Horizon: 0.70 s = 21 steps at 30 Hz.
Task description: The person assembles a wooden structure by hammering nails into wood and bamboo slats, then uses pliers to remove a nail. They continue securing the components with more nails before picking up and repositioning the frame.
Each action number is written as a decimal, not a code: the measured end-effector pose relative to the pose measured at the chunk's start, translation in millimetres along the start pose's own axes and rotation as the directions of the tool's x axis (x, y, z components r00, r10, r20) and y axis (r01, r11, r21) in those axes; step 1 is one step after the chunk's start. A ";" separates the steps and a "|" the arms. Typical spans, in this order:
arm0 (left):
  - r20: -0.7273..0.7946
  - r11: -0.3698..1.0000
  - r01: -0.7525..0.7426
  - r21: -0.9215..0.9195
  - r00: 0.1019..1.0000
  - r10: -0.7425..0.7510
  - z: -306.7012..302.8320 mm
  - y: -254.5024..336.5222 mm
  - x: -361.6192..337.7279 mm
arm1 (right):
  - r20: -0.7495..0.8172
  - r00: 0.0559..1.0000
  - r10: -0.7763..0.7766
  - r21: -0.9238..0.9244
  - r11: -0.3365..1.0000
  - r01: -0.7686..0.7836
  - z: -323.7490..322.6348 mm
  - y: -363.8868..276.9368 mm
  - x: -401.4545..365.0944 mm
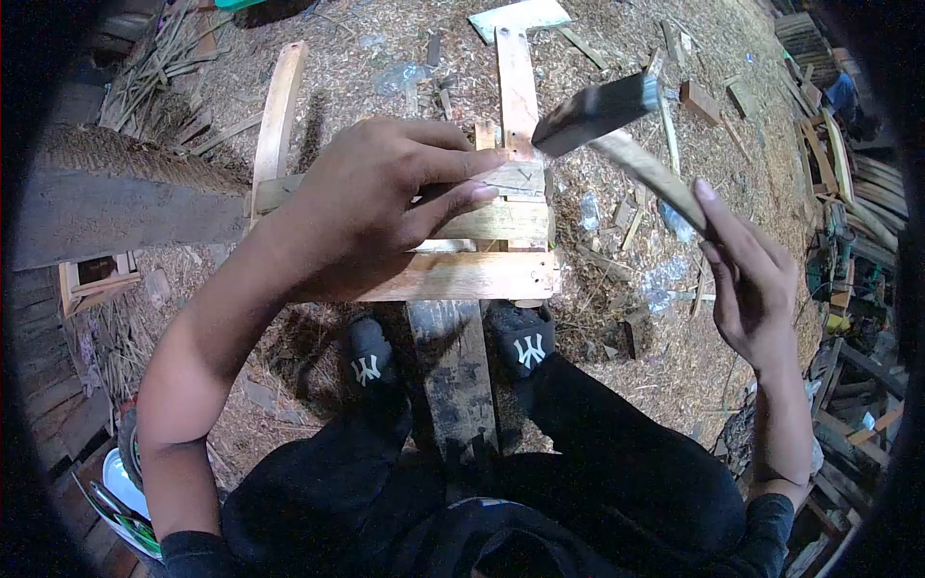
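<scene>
- Left hand (pixel 371 207) lies over wooden frame (pixel 472 276), fingers curled down and clamping it; fingertips (pixel 482 178) sit at the small top block (pixel 520 179). Cannot tell whether a nail is pinched there.
- Right hand (pixel 756 279) is closed on the end of the hammer (pixel 602 108) handle, one finger lying along the shaft.
- Hammer is in the air, tilted, head above and just right of the top block, not touching it.
- Frame is stacked flat slats plus one long upright slat (pixel 516 77) running away from the person. It rests on a dark plank (pixel 453 371).
- Plank runs between two black shoes (pixel 528 349), one on each side.
- Curved wooden strip (pixel 279 106) sits left of the frame, next to a rough beam (pixel 116 207).
- Ground (pixel 626 250) is covered in sawdust and offcuts.
</scene>
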<state>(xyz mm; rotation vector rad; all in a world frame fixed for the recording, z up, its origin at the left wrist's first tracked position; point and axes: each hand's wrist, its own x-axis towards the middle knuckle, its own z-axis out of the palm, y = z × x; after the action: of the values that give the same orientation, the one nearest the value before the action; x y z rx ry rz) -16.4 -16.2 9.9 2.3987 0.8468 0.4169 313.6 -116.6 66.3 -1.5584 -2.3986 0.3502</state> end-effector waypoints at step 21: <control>-0.102 0.996 -0.082 0.021 0.991 0.083 5.7 -7.1 1.8 | 0.120 0.992 -0.031 -0.131 0.990 0.047 -10.9 -7.5 7.2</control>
<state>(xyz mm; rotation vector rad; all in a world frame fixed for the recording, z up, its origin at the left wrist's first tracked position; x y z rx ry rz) -15.8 -12.7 1.3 2.4516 0.7999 0.5719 308.1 -112.3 79.7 -1.5850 -2.5875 0.2853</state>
